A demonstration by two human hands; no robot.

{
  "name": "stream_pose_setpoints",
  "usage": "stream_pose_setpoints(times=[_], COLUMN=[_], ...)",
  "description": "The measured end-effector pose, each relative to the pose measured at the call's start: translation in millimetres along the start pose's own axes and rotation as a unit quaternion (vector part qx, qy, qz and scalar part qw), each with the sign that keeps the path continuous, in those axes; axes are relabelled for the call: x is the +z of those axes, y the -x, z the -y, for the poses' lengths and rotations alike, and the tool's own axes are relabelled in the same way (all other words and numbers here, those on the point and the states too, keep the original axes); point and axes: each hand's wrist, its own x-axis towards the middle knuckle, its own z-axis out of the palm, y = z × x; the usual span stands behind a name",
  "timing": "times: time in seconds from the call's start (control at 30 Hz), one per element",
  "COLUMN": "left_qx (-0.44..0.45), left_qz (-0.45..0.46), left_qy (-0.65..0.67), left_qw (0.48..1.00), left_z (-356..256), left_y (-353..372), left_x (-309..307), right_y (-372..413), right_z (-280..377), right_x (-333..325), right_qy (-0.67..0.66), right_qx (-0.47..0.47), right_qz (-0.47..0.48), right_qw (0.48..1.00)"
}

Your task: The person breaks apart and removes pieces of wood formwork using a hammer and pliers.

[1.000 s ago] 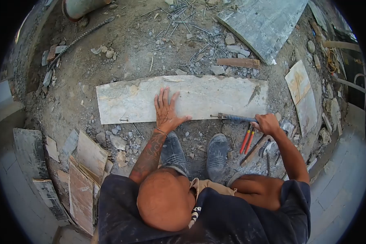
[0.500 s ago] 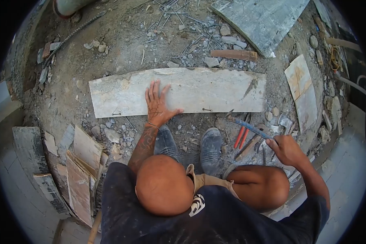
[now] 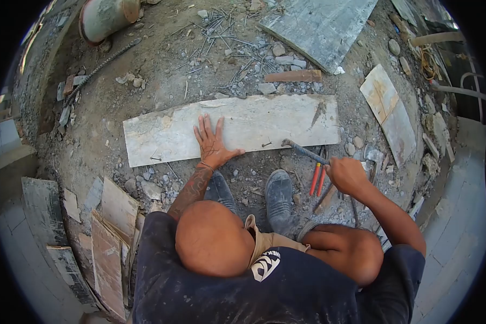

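My left hand (image 3: 213, 144) lies flat with its fingers spread on a long pale board (image 3: 243, 121) on the ground. My right hand (image 3: 343, 174) is closed around a dark blue-grey bar (image 3: 310, 154), whose hooked end is over the board's near edge. One nail (image 3: 267, 143) stands in the board just left of the hooked end, and another nail (image 3: 155, 158) is near the board's left end. Red-handled pliers (image 3: 317, 177) lie on the ground below the bar.
Many loose nails (image 3: 216, 35) lie beyond the board. A large grey panel (image 3: 324, 32) is at the top, a stained board (image 3: 389, 114) at the right. Stacked wood pieces (image 3: 109, 248) are at lower left, near a steel rod (image 3: 100, 67) and bucket (image 3: 107, 20) farther up.
My right hand has moved left and up with the bar, bringing its hooked end onto the board near the nail. My left hand stays spread on the board. The view has shifted slightly.
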Motion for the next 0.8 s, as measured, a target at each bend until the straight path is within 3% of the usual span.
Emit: stream_pose_setpoints(times=[0.27,0.8], left_qx=[-0.017,-0.027], left_qz=[0.01,0.002], left_qy=[0.034,0.071], left_qw=[0.999,0.997], left_z=[-2,-2], left_y=[2,3], left_x=[-4,-4], right_y=[-33,-30], right_z=[34,74], right_x=[-40,-75], right_qy=[0.139,0.177], right_qx=[-0.081,-0.094], right_qz=[-0.005,0.022], right_qw=[0.987,0.979])
